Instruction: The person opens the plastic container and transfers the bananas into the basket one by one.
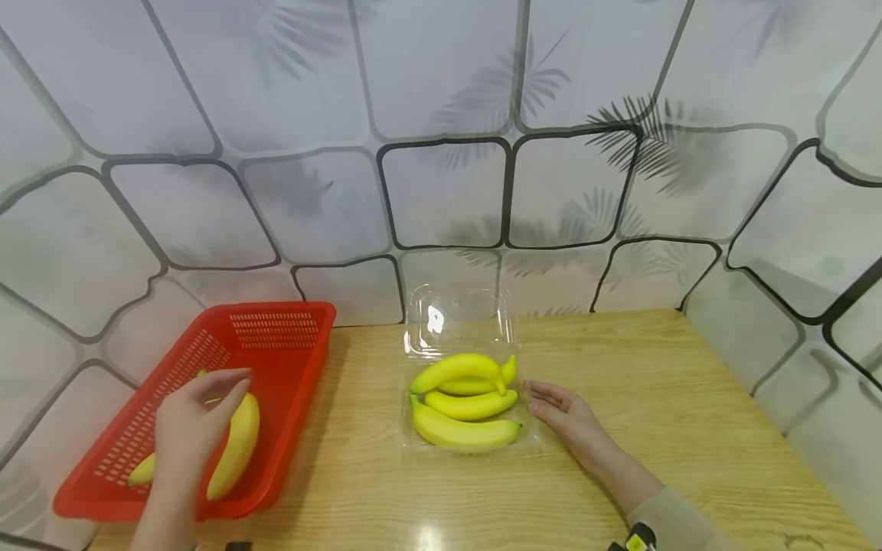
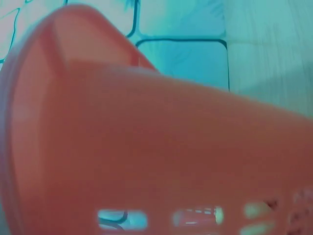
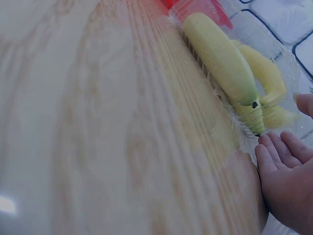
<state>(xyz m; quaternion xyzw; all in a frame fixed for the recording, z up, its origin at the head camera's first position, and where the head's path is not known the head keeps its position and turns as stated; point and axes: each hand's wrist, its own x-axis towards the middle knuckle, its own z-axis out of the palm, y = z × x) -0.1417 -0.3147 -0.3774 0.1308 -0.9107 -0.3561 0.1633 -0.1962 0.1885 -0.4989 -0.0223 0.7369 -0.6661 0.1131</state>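
Observation:
My left hand is over the red plastic basket, thumb and fingers loosely bent with a gap between them. Beneath and beside it in the basket lie a yellow banana and another banana partly hidden by the hand. The left wrist view shows the basket wall but not the hand. My right hand lies at the right side of a clear plastic clamshell box, fingers extended by its edge; firm contact is unclear. Several bananas lie in the box, whose lid stands raised.
The wooden table carries the basket at left and the box at the middle. A white wall covering with dark outlines and leaf patterns rises behind the table and along its sides.

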